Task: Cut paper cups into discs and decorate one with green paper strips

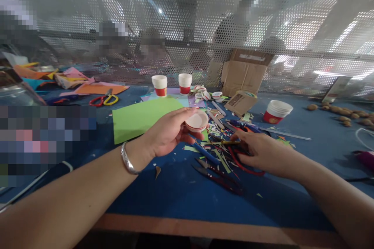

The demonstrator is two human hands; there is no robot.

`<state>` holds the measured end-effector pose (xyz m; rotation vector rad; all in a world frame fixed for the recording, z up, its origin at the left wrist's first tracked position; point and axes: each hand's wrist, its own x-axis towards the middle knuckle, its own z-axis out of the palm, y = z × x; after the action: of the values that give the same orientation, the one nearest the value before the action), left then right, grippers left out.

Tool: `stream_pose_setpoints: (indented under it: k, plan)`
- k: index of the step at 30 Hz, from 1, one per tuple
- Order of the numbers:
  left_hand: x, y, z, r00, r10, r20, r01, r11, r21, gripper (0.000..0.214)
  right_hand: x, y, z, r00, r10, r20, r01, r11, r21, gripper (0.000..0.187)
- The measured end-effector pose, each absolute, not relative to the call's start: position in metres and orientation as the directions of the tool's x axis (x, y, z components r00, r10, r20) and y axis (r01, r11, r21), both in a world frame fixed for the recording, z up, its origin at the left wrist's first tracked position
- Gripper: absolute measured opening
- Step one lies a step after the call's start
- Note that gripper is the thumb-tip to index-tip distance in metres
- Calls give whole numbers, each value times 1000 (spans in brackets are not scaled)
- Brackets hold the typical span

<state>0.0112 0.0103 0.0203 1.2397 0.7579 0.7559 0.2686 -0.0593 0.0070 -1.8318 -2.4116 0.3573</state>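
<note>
My left hand [172,130], with a silver bangle at the wrist, is closed on a small white paper cup bottom [197,120] with a red edge, held between thumb and fingers above the table. It looks like a few are nested together. Over the paper scraps to the right, my right hand [254,148] curls its fingers around the handles of red-and-yellow scissors [244,166]; its grip is partly hidden. Dark-handled scissors [217,177] lie nearer me on the blue table. A blue pen-like tool [207,153] rests between the hands.
Paper cup stacks [159,85] stand behind green paper [140,116], with another stack [277,111] at right. Cut cup bottoms [204,94] lie near a cardboard box [244,72]. Other scissors [106,98] and coloured paper [99,88] are left; walnut-like balls [344,111] sit far right.
</note>
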Motion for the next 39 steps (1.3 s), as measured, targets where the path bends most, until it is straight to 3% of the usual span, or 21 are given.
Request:
stream_pose_setpoints:
  k: [4,6,9,11,18,22,27,29,34,39]
  plan:
    - [11,12,16,511,858,-56,-50,95,994,34,269,-59,8,-265,960,-97,947,239,-215,36]
    - [10,13,14,491,870,53,73,-102,992,37,269,-59,8,-256,960,-111,951,230,-206,38]
    - [6,16,13,507,820,267,298,-457,838,36,269,-58,8,-250,960,-124,954,223,-200,39]
    - [4,17,11,512,798,318,352,-533,769,35,270,-58,7,-243,961,-131,958,216,-188,39]
    - [7,22,9,413,885,214,97,-276,956,31,279,-57,1,-231,967,-103,967,216,-136,44]
    - [9,21,13,374,919,126,-10,-132,991,33,281,-58,1,-229,971,-65,968,221,-120,41]
    - [10,19,15,403,912,73,-66,-51,997,27,267,-68,8,-277,904,326,905,359,-229,24]
    - [11,18,15,409,911,50,-94,-13,995,27,257,-74,10,-344,855,389,845,462,-270,19]
    - [14,16,15,427,904,13,-235,97,967,19,234,-84,5,-631,752,193,698,658,-282,18]
    - [14,18,18,464,881,-94,-324,268,907,27,225,-84,0,-665,746,25,709,642,-290,11]
